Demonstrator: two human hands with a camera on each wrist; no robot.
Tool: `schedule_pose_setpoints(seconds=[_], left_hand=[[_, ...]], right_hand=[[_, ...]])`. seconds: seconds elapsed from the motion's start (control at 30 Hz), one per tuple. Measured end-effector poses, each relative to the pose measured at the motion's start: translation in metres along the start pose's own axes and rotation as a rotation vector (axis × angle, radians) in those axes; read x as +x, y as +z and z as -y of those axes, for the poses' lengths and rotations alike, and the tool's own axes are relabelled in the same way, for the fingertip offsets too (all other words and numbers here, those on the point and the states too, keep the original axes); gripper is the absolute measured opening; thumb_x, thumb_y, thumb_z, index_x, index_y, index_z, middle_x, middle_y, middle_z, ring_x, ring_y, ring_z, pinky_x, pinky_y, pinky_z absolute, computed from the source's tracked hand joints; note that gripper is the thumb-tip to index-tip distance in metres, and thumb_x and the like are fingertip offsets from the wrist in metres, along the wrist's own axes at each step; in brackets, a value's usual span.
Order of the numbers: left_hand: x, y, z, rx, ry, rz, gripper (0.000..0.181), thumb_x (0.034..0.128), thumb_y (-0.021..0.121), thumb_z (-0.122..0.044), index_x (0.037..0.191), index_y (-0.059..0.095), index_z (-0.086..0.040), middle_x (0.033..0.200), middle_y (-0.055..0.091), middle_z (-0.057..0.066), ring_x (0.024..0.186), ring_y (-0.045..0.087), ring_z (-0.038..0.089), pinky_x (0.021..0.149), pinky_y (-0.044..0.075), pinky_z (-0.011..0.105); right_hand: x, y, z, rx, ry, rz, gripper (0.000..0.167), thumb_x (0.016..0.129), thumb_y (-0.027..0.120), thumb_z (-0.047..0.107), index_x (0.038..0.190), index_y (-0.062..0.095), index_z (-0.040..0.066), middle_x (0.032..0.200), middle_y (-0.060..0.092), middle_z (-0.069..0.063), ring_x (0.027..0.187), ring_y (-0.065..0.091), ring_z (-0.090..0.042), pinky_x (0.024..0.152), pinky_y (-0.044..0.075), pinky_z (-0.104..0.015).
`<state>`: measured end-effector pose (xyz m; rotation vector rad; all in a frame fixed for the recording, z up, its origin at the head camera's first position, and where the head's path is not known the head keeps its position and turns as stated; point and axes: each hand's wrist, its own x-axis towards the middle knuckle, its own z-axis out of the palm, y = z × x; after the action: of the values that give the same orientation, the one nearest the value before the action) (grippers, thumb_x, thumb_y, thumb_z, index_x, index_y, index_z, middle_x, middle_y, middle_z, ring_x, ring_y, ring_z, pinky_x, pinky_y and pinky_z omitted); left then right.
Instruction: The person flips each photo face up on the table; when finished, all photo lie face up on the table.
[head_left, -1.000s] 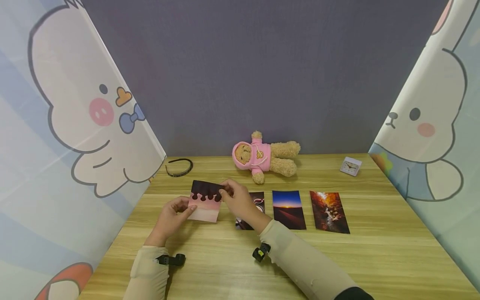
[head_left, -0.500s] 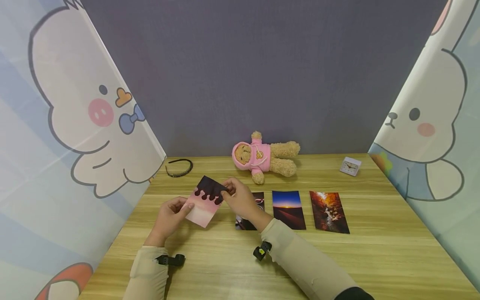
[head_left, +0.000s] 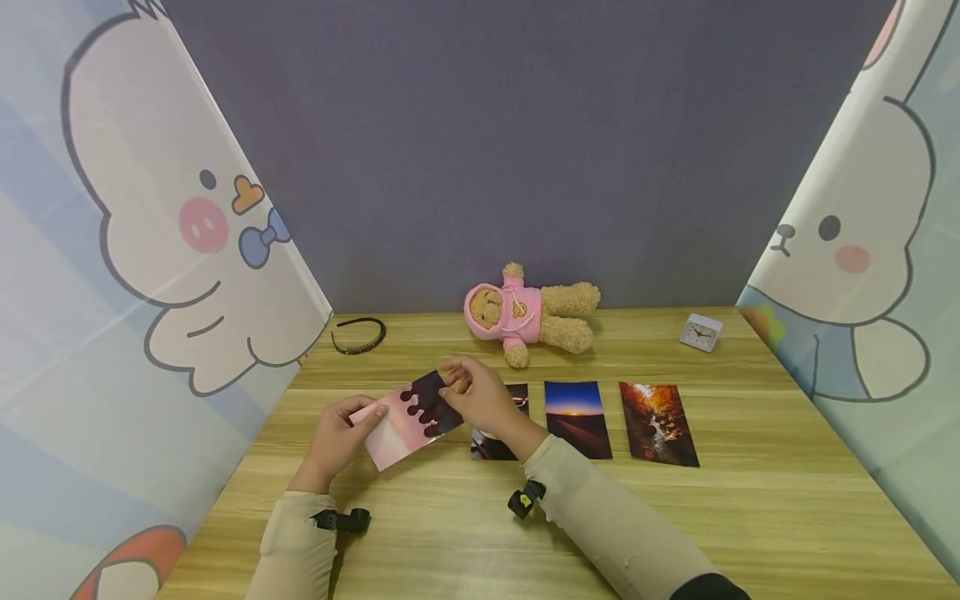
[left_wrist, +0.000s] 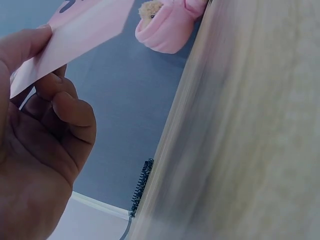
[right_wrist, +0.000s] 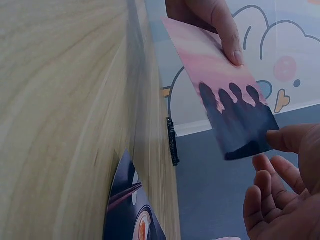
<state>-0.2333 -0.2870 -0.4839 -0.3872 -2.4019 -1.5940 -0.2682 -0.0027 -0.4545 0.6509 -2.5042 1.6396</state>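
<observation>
A photo print with a pink sky and dark silhouettes of people is held above the table, tilted. My left hand pinches its pale end, thumb on the picture side and fingers behind, as the left wrist view also shows. At the dark end, my right hand has its thumb on the print's corner, with its other fingers curled below. On the table, partly hidden by the right hand, lies a food photo with chopsticks and a bowl. To its right lie a sunset photo and an autumn stream photo.
A teddy bear in a pink hoodie lies on its back near the grey back panel. A black toothed headband rests at the far left, a small white clock at the far right. Cartoon-printed walls flank the wooden table.
The silhouette print has turned clockwise between my hands, from upright to slanting sideways, its dark end now towards the right. Both hands have stayed nearly in place.
</observation>
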Motion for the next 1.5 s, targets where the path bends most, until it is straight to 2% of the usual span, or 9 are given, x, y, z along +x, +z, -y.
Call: schedule_pose_setpoints(seconds=[0.27, 0.4, 0.5, 0.77, 0.93, 1.07, 1.2, 1.3, 1.5], left_hand=[[-0.006, 0.002, -0.028, -0.047, -0.027, 0.049, 0.014, 0.1018, 0.070, -0.008, 0.096, 0.074, 0.004, 0.079, 0.069, 0.011, 0.056, 0.065, 0.016, 0.048, 0.057, 0.034], [-0.006, 0.002, -0.027, -0.047, -0.038, 0.047, 0.014, 0.1018, 0.070, -0.009, 0.097, 0.074, 0.004, 0.080, 0.069, 0.012, 0.057, 0.065, 0.015, 0.049, 0.058, 0.034], [-0.006, 0.002, -0.027, -0.067, -0.020, 0.048, 0.012, 0.1011, 0.071, -0.007, 0.099, 0.074, 0.004, 0.084, 0.070, 0.010, 0.061, 0.065, 0.014, 0.051, 0.058, 0.033], [-0.006, 0.002, -0.028, -0.142, 0.036, 0.032, 0.011, 0.0978, 0.072, 0.001, 0.107, 0.070, 0.007, 0.090, 0.074, 0.004, 0.073, 0.066, 0.011, 0.059, 0.055, 0.026], [-0.006, 0.002, -0.030, -0.142, 0.044, 0.011, 0.014, 0.0959, 0.073, 0.004, 0.108, 0.067, 0.009, 0.084, 0.072, 0.005, 0.069, 0.064, 0.012, 0.061, 0.054, 0.025], [-0.004, 0.001, -0.018, -0.154, 0.038, -0.008, 0.012, 0.0955, 0.071, 0.007, 0.105, 0.064, 0.010, 0.074, 0.065, 0.006, 0.059, 0.060, 0.020, 0.055, 0.053, 0.028], [-0.001, 0.000, -0.003, -0.164, 0.055, -0.023, 0.011, 0.0966, 0.069, 0.009, 0.106, 0.063, 0.010, 0.070, 0.061, 0.007, 0.057, 0.057, 0.017, 0.054, 0.050, 0.027], [0.000, 0.000, 0.000, -0.175, 0.080, -0.030, 0.009, 0.0975, 0.068, 0.008, 0.105, 0.064, 0.009, 0.069, 0.060, 0.009, 0.057, 0.056, 0.015, 0.053, 0.049, 0.027], [0.000, 0.000, 0.004, -0.176, 0.103, -0.035, 0.009, 0.0975, 0.069, 0.007, 0.105, 0.065, 0.007, 0.068, 0.059, 0.008, 0.056, 0.054, 0.019, 0.052, 0.046, 0.026]], right_hand=[[0.000, 0.000, 0.000, -0.053, -0.026, 0.059, 0.026, 0.100, 0.075, 0.029, 0.125, 0.073, 0.023, 0.103, 0.068, 0.010, 0.077, 0.058, -0.016, 0.063, 0.048, -0.030], [-0.001, 0.000, 0.000, -0.048, -0.028, 0.089, 0.017, 0.101, 0.073, 0.027, 0.116, 0.074, 0.020, 0.103, 0.068, 0.007, 0.075, 0.057, -0.017, 0.063, 0.049, -0.030], [-0.001, 0.000, -0.001, -0.026, -0.032, 0.093, 0.012, 0.102, 0.072, 0.024, 0.111, 0.073, 0.016, 0.100, 0.066, 0.005, 0.078, 0.057, -0.015, 0.068, 0.051, -0.030], [0.000, -0.004, -0.002, 0.015, 0.007, 0.095, 0.012, 0.106, 0.066, 0.022, 0.115, 0.069, 0.016, 0.095, 0.063, 0.001, 0.082, 0.056, -0.017, 0.073, 0.049, -0.033], [0.001, -0.007, -0.002, 0.072, 0.055, 0.100, 0.015, 0.107, 0.062, 0.021, 0.119, 0.066, 0.013, 0.095, 0.063, -0.001, 0.082, 0.060, -0.023, 0.069, 0.050, -0.033], [0.001, -0.008, -0.002, 0.115, 0.075, 0.103, 0.018, 0.109, 0.060, 0.019, 0.123, 0.063, 0.010, 0.092, 0.065, -0.005, 0.084, 0.065, -0.037, 0.063, 0.051, -0.032], [0.001, -0.009, -0.002, 0.144, 0.070, 0.114, 0.020, 0.108, 0.059, 0.018, 0.125, 0.062, 0.007, 0.092, 0.066, -0.013, 0.086, 0.065, -0.045, 0.061, 0.051, -0.031], [0.002, -0.010, -0.002, 0.135, 0.057, 0.114, 0.019, 0.107, 0.062, 0.020, 0.122, 0.063, 0.008, 0.095, 0.065, -0.013, 0.082, 0.065, -0.040, 0.062, 0.050, -0.031], [0.003, -0.011, -0.003, 0.066, 0.032, 0.089, 0.012, 0.104, 0.068, 0.023, 0.113, 0.066, 0.014, 0.101, 0.062, -0.001, 0.081, 0.058, -0.019, 0.071, 0.050, -0.033]])
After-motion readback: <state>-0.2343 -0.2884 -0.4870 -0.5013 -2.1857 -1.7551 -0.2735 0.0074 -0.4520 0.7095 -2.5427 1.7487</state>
